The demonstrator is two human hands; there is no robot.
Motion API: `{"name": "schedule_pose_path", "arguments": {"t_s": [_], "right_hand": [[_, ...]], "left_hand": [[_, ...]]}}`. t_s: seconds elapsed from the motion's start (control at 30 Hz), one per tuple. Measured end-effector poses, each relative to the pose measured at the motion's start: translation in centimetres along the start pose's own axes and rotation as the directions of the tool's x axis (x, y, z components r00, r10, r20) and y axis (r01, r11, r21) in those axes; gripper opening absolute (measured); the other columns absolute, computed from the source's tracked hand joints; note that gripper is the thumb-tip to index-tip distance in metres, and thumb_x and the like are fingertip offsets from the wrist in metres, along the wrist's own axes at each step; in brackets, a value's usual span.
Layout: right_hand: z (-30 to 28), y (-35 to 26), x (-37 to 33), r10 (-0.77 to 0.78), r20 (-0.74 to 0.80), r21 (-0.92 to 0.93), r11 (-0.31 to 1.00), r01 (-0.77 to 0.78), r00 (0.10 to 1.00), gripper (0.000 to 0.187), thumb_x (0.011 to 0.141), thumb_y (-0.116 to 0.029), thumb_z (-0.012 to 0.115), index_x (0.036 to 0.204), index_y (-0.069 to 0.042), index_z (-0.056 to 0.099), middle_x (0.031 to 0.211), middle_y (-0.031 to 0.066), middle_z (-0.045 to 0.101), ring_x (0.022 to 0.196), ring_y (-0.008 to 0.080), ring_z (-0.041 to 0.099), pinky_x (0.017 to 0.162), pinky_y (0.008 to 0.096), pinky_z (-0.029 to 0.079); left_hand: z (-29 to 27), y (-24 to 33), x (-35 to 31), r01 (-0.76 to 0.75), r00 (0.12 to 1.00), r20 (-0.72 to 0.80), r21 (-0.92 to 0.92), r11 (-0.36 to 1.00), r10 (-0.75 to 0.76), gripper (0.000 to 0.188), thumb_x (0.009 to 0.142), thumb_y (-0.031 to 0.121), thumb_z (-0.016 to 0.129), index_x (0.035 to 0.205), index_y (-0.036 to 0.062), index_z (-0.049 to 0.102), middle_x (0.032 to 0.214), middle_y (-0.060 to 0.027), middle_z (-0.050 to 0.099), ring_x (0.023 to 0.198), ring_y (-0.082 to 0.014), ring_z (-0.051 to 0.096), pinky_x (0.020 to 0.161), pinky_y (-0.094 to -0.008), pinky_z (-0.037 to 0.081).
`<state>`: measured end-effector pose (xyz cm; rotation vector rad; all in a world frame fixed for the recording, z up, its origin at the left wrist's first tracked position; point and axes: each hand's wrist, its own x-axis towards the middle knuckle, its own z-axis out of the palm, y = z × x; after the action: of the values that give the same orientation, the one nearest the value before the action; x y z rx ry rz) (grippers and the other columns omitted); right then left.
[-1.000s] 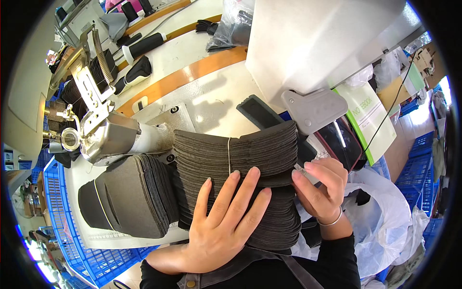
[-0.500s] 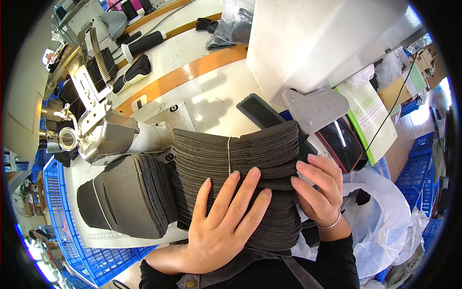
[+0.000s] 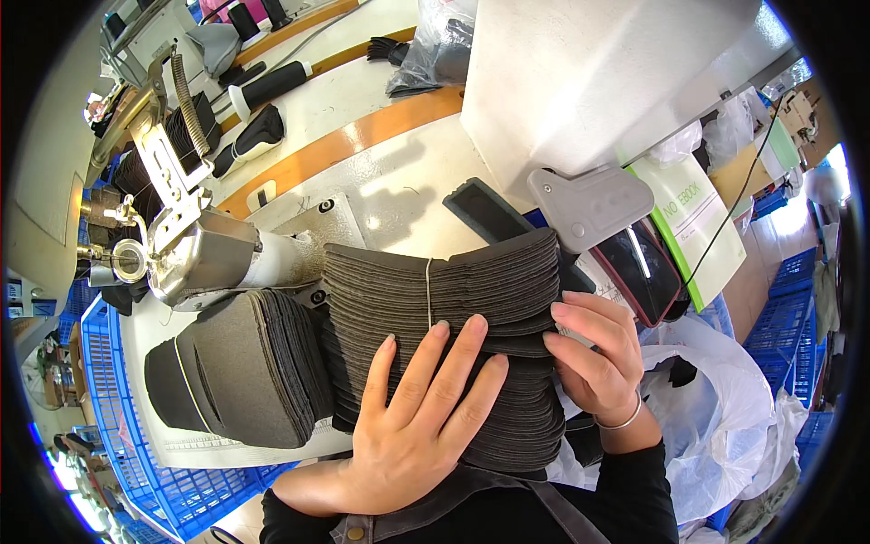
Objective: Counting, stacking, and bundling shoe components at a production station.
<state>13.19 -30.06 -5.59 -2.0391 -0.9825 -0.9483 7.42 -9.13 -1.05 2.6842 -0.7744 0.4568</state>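
A thick stack of dark grey, curved flat pieces (image 3: 489, 281) lies before me on edge, layers showing, a thin pale band around its far part. My left hand (image 3: 408, 444) rests on the near middle of it, palm down and fingers spread. At the stack's right edge, my right hand (image 3: 605, 363) has its fingers bent, with the fingertips on the pieces beside a small gap between layers; its thumb is hidden. To the left sits a second banded bundle of dark pieces (image 3: 240, 363), touching the stack.
A sewing machine head (image 3: 208, 249) stands at the left, beyond a blue basket (image 3: 127, 435). Past the stack lie a grey tape-dispenser-like tool (image 3: 589, 208), a phone (image 3: 639, 272) and a notebook (image 3: 693, 227). White plastic bags (image 3: 707, 408) hang at the right.
Almost nothing differs. The right fingers have shifted very slightly at the stack's edge; the left hand stays in place.
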Motion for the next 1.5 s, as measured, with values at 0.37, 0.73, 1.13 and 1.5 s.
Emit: {"name": "schedule_pose_path", "arguments": {"t_s": [0.37,0.73,1.13,1.5], "right_hand": [[0.1,0.3,-0.3,0.069,0.020,0.182,0.981,-0.072,0.997,0.038,0.059,0.008,0.072,0.096,-0.001,0.066,0.107,0.0138,0.063,0.090,0.0325,0.064,0.073,0.0359,0.054],[0.5,0.3,-0.5,0.109,-0.022,0.229,0.968,-0.101,0.994,0.037,0.060,0.009,0.073,0.095,-0.003,0.067,0.104,0.0139,0.063,0.086,0.0292,0.063,0.071,0.0348,0.052],[-0.5,-0.2,0.6,0.336,0.159,0.484,0.793,-0.370,0.928,0.038,0.063,0.014,0.068,0.095,-0.006,0.066,0.095,0.0126,0.065,0.083,0.0267,0.063,0.070,0.0339,0.051],[-1.5,1.0,0.9,0.269,0.335,0.658,0.620,-0.428,0.903,0.023,0.074,0.000,0.066,0.097,-0.001,0.068,0.090,0.0141,0.063,0.080,0.0233,0.064,0.066,0.0314,0.051]], "left_hand": [[-0.1,-0.2,0.0,-0.021,1.000,0.017,-0.016,1.000,0.021,0.050,0.071,0.006,0.058,0.120,0.0058,0.061,0.134,-0.0184,0.053,0.120,-0.0366,0.052,0.098,-0.0533,0.039],[-0.2,-0.3,0.1,-0.030,0.999,0.019,-0.018,0.999,0.030,0.050,0.069,0.004,0.059,0.119,0.0053,0.061,0.133,-0.0181,0.054,0.120,-0.0364,0.053,0.098,-0.0532,0.038],[-0.3,-0.3,0.1,-0.009,1.000,0.022,-0.005,1.000,0.009,0.045,0.075,0.012,0.059,0.120,0.0093,0.061,0.133,-0.0136,0.055,0.117,-0.0325,0.055,0.097,-0.0510,0.040],[-0.5,-0.3,0.4,-0.046,0.995,0.094,0.021,0.999,0.044,0.061,0.068,0.007,0.059,0.129,0.0057,0.057,0.138,-0.0159,0.048,0.122,-0.0339,0.048,0.101,-0.0511,0.036]]}}
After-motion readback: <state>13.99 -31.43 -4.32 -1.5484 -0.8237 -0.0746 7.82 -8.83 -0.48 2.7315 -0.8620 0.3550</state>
